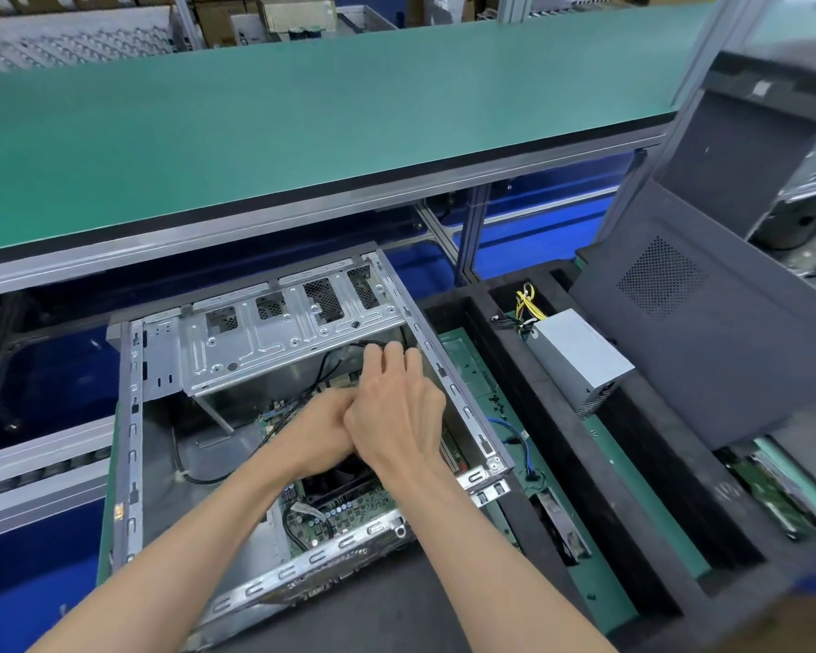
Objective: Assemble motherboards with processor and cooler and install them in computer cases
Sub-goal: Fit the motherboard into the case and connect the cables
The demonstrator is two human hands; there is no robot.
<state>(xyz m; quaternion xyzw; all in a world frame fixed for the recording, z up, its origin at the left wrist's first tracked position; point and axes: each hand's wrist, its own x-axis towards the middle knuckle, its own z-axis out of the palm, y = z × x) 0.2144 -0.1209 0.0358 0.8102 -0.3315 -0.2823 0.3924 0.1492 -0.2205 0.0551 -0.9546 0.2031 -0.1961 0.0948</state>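
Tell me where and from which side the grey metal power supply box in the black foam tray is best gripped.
Judging from its pose, grip the grey metal power supply box across its two long bare side faces, coming from above. It stands proud of the black foam tray, and the yellow and black cable bundle crowds its far end.

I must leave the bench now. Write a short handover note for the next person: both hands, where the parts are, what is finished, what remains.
Hands: both are inside the open grey metal computer case. Right hand fingers a thin black cable near the silver drive cage; left hand is partly hidden, grip unclear.
Parts: green motherboard lies in the case. Grey power supply box waits in the black foam tray on the right.
Done: board placed.
Left: cabling, power supply.
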